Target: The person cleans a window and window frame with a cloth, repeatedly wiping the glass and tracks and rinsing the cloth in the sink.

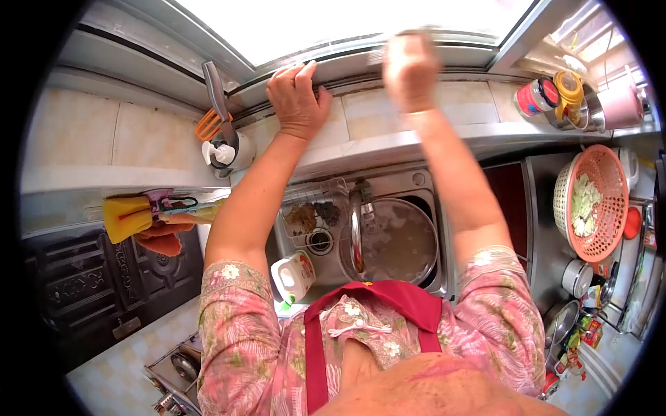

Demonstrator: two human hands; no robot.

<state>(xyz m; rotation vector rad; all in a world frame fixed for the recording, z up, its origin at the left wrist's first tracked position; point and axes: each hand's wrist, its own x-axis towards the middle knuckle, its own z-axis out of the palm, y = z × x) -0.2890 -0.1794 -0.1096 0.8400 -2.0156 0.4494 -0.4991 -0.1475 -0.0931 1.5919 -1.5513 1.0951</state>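
Note:
My left hand leans on the window track, fingers bent over its edge and thumb apart, with nothing held in it. Further right, my right hand is a fist smeared by motion at the window frame. It is closed around what looks like a brush, whose pale bristle-like edge shows left of the knuckles; most of it is hidden. Below both arms, the sink holds a large round basin of cloudy water, under a chrome faucet.
A white holder with a pump bottle and an orange spatula stands left on the tiled sill. Jars and a pink cup stand right. A wire rack, a white jug and a pink colander are lower down.

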